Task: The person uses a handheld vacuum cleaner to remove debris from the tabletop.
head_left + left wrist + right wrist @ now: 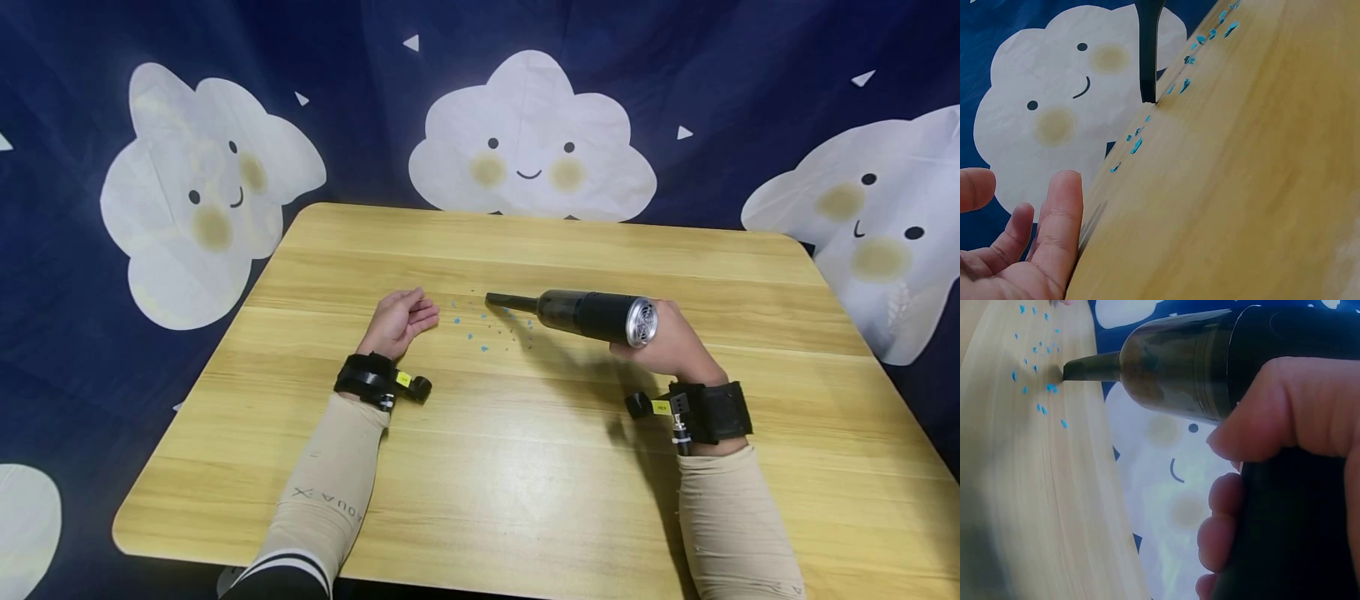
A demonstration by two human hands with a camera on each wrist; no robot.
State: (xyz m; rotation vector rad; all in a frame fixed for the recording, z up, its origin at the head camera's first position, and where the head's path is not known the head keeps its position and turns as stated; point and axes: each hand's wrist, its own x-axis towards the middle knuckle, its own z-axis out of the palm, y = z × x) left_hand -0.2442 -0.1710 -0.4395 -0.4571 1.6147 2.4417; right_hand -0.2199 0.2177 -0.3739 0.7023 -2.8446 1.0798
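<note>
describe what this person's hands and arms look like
The left hand and right hand are bare. Beige sleeves cover both forearms; the left bears dark lettering and meets a black, white-striped cuff. Black wrist straps carry small black cameras with yellow labels.

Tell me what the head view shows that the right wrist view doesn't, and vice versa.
Only the head view: the silver vent on the handheld vacuum, the black wrist straps and the beige sleeves.
Only the right wrist view: the black handle gripped by the right hand.
Both: that hand, the vacuum with its nozzle, the blue scraps, wooden tabletop, cloud-print backdrop and left hand, though just a sliver in the wrist view.
</note>
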